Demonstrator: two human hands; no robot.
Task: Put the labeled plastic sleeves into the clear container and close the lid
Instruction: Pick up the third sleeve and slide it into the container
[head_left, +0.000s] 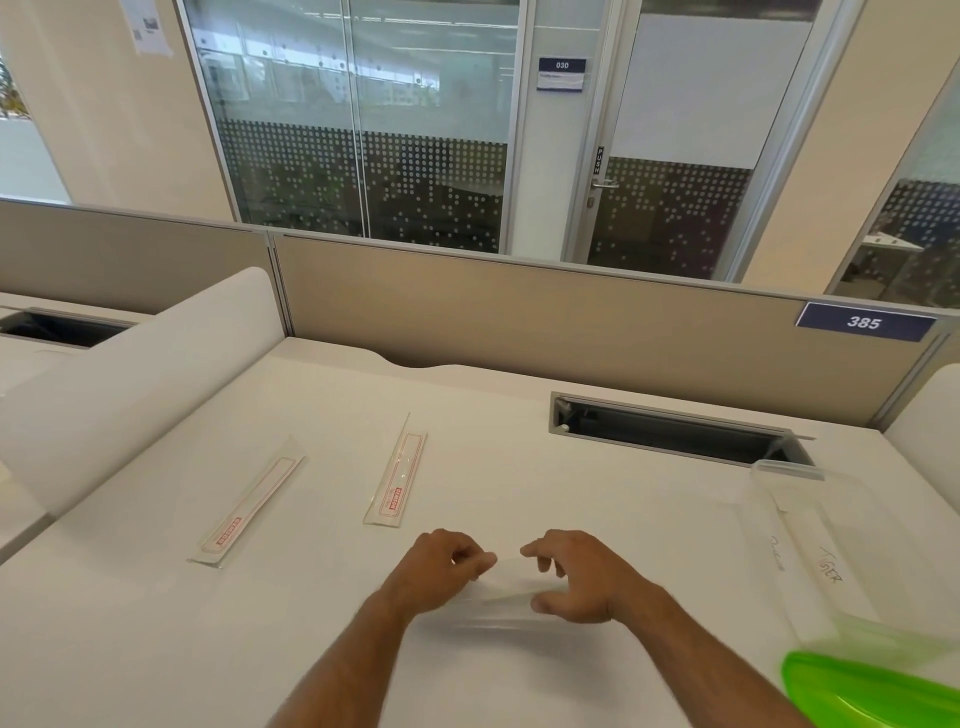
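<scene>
Head view, looking forward and down over a white table (519, 447). Both forearms reaching in from the near edge, hands close together at centre. Left hand (436, 571) curled, fingers (480, 564) and thumb pinching the left end of a clear plastic sleeve (511, 587). Right hand (576, 577) arched over the sleeve's right end, fingers (540, 553) bent downward, thumb low against the sleeve's near edge; an actual grasp cannot be told, the sleeve blurred and nearly invisible against the white. Sleeve stretched between the two hands, just above or on the table, which of the two unclear.

Two more labeled sleeves flat on the table, well apart from the hands: a far-left sleeve (249, 512) with red print, lying diagonally, and a middle sleeve (397, 480), also red-printed, just beyond the left hand. Clear container (810, 540) at the right, open, handwriting showing inside or through it. Green lid (872, 691) at the lower right corner, off the container, blurred. Beige partition (571, 317) behind the table, bearing a number plate (865, 322) reading 385. Cable slot (675, 431) in the table near the container.
</scene>
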